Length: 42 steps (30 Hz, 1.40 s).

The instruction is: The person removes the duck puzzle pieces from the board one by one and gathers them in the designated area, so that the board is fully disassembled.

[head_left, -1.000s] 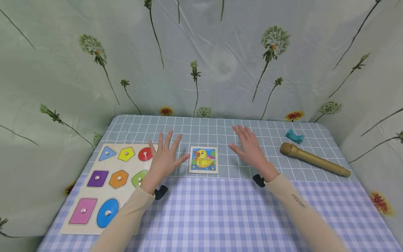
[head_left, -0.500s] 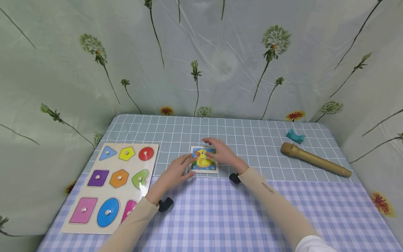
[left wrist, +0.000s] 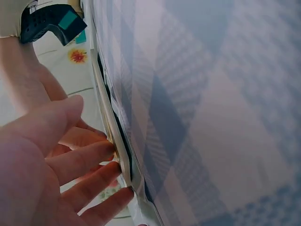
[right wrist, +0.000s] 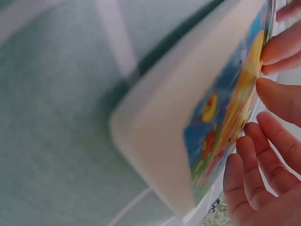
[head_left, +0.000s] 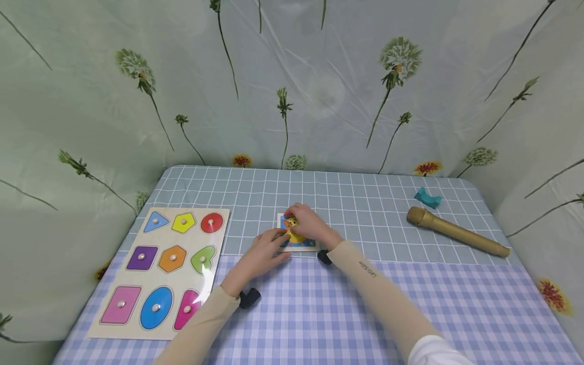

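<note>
A small square duck puzzle (head_left: 302, 245) lies on the table (head_left: 319, 192), mostly hidden under both hands. My left hand (head_left: 268, 249) reaches in from the left. In the left wrist view its fairly straight fingers (left wrist: 89, 162) touch the puzzle's thin edge (left wrist: 118, 150). My right hand (head_left: 306, 223) arches over the top of the puzzle. The right wrist view shows its curled fingers (right wrist: 256, 179) on the picture face and at the rim of the duck puzzle (right wrist: 164, 136), whose pale thick side fills the frame.
A wooden shape board (head_left: 137, 324) with coloured knobbed pieces lies at the left. At the right lie a wooden microphone-shaped stick (head_left: 456, 231) and a small teal piece (head_left: 427, 196). Flowered cloth walls surround the table.
Both hands have come in from the sides, where they lay flat on the table, and closed over the duck puzzle. The puzzle itself has not shifted.
</note>
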Each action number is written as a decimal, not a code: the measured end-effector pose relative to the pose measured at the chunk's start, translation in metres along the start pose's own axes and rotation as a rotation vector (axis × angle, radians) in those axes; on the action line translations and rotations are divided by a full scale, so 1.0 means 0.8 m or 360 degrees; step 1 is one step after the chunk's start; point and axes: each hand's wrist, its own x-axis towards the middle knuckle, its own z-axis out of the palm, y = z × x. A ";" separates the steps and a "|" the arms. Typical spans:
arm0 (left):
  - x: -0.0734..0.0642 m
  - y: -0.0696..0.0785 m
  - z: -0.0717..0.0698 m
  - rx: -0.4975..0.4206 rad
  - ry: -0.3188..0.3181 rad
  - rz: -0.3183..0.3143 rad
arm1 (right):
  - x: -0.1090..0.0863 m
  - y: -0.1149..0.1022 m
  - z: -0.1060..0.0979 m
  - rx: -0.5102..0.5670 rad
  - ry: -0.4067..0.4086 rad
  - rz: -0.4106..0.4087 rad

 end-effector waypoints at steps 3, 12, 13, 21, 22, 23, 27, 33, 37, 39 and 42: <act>0.002 0.004 -0.001 0.0055 -0.0019 -0.0021 | 0.002 -0.005 0.001 -0.0067 -0.0030 0.0002; 0.006 0.014 -0.002 0.0128 -0.0075 -0.0028 | 0.010 0.000 0.003 0.0081 -0.0035 0.0039; 0.006 0.014 -0.001 0.0135 -0.0077 -0.0026 | 0.011 0.002 0.003 0.0133 -0.0031 0.0056; 0.005 0.011 0.001 0.0086 -0.0063 0.0005 | 0.013 0.009 0.006 0.0277 0.0059 0.0156; 0.005 0.010 0.001 0.0079 -0.0061 0.0000 | 0.013 0.008 0.006 0.0267 0.0076 0.0160; 0.004 0.010 0.001 0.0076 -0.0062 -0.0004 | 0.014 0.008 0.007 0.0260 0.0097 0.0160; 0.005 0.009 0.001 0.0057 -0.0061 -0.0007 | 0.015 0.010 0.007 0.0350 0.0175 0.0173; 0.007 0.006 0.002 0.0066 -0.0089 -0.0036 | 0.005 0.029 -0.007 0.0725 0.0252 0.0257; 0.008 0.007 0.003 0.0083 -0.0120 -0.0080 | -0.012 0.056 -0.027 0.0834 0.0308 0.0389; 0.008 0.008 0.003 0.0088 -0.0125 -0.0090 | -0.023 0.071 -0.039 0.0853 0.0325 0.0479; 0.007 0.009 0.003 0.0096 -0.0128 -0.0104 | -0.038 0.092 -0.055 0.0815 0.0313 0.0581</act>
